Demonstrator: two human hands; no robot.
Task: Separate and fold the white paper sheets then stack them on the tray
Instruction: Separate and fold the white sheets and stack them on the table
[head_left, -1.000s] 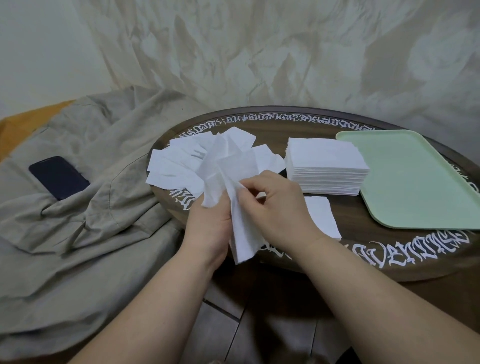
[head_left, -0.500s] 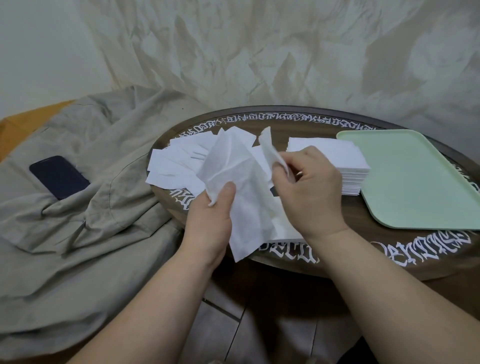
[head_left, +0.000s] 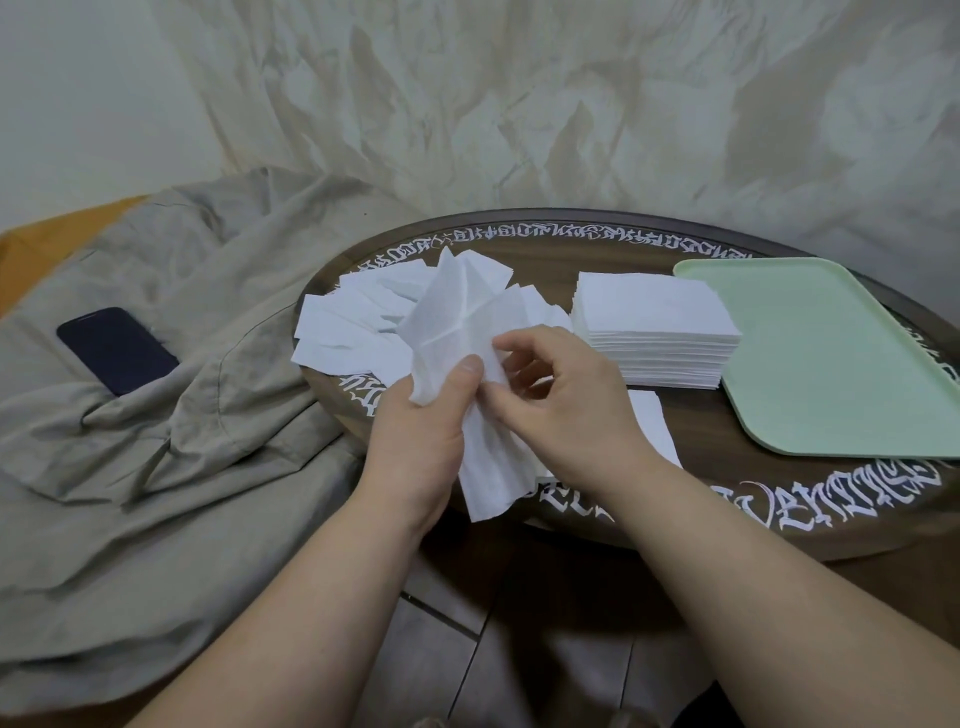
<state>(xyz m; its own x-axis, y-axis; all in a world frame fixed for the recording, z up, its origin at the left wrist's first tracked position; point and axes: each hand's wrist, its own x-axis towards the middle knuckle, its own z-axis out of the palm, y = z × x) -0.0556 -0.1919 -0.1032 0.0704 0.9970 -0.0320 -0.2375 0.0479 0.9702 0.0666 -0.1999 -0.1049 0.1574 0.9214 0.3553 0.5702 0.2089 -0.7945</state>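
White paper sheet (head_left: 457, 332), thin and crumpled, stands at the centre of the frame above the near edge of the round table (head_left: 727, 499). The left hand (head_left: 415, 441) pinches it under the thumb; the right hand (head_left: 561, 405) picks at its edge with curled fingers. A neat stack (head_left: 654, 332) sits right of centre, touching the green tray (head_left: 831, 353).

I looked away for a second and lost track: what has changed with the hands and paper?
The right hand came back down from beside the stack and pinches the sheet again next to the left hand, which kept its grip. Stack, loose sheets and tray stayed put.
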